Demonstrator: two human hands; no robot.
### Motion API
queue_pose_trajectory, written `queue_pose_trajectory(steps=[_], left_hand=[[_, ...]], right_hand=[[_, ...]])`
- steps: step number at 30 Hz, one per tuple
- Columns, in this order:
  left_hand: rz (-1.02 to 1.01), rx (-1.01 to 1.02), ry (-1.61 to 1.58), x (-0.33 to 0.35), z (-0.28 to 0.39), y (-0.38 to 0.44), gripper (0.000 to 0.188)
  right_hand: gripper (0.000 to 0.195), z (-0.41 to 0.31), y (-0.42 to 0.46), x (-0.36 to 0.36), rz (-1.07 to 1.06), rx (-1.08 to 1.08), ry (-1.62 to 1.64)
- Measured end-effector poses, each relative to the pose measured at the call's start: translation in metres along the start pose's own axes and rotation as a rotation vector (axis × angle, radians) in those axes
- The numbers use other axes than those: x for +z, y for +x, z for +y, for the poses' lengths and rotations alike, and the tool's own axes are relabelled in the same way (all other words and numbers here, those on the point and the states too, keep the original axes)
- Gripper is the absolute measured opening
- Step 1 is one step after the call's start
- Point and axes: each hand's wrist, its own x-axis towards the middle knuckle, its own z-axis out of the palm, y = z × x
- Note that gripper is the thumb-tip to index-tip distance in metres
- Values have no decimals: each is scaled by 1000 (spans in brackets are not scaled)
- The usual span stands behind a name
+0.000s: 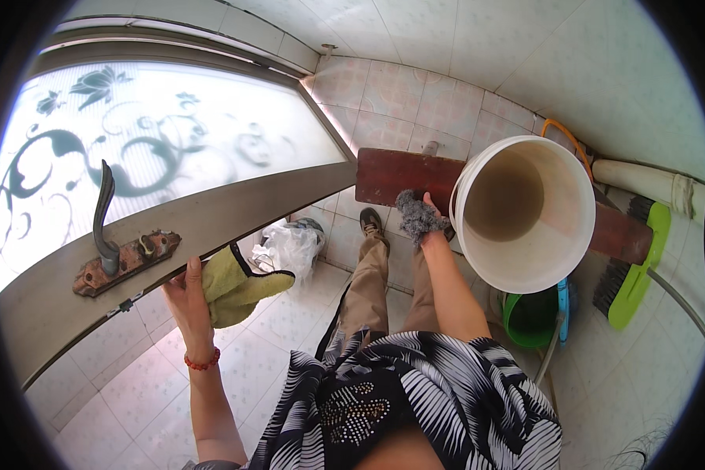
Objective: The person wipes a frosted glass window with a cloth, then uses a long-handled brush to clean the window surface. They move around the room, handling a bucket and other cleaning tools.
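My left hand (189, 305) grips the lower edge of a framed door (229, 205) together with a folded yellow-green cloth (235, 288) that has a dark trim. The door has frosted glass (170, 129) with a scroll and flower pattern, and a metal lever handle (107, 223) on a rusty plate (135, 258). My right hand (435, 226) holds a grey, fluffy scouring pad (417, 216) beside a dark red board (411, 176). A white plastic bucket (576, 217) with murky water (505, 200) stands on the board, right of my right hand.
A green bucket (520, 329) and a green brush head (637, 276) with dark bristles lie to the right. A white pipe (640, 176) and an orange hose (570, 141) run by the tiled wall (505, 47). A clear plastic bag (291, 247) sits on the floor beyond the cloth.
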Motion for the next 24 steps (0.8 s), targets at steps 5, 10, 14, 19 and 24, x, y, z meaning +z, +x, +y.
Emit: queue_pose_trajectory(steps=[5, 10, 14, 19, 24], left_hand=[[-13, 83, -85, 4, -3, -4, 38], [-118, 150, -186, 13, -6, 7, 32], [-169, 155, -238, 15, -7, 8, 30], [-190, 200, -202, 17, -10, 15, 36], [-147, 249, -187, 23, -10, 16, 31]], right_hand=[[53, 24, -21, 6, 61, 25, -4], [52, 37, -9, -22, 14, 3, 14], [49, 50, -8, -23, -84, -1, -40], [47, 55, -1, -35, -55, -32, -2], [45, 78, -27, -59, -40, -30, 27]])
